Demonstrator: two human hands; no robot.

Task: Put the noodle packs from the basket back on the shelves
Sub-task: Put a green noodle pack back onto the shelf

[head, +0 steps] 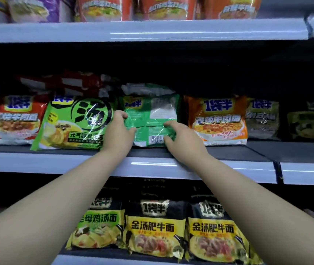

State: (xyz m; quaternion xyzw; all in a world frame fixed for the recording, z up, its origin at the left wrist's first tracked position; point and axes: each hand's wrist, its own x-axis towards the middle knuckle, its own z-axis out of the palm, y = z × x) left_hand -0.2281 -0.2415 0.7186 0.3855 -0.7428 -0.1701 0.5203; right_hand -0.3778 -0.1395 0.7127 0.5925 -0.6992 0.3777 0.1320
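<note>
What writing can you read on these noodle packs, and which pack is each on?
"1袋半", "香辣牛肉面", "140亿": orange pack.
"汤", "元气豚骨": light green pack.
"金汤肥牛面": black-and-yellow packs.
"母鸡汤面": green-and-yellow pack.
Held green pack: print and barcode too small to read.
Top-shelf packs: blurred.

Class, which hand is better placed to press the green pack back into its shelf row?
Probably the right hand: it holds the green pack across its face, by the barcode; the left hand only hooks the left edge.

Orange pack [217, 121], black-and-yellow packs [154, 226] lower down, red pack [16, 119] left
</note>
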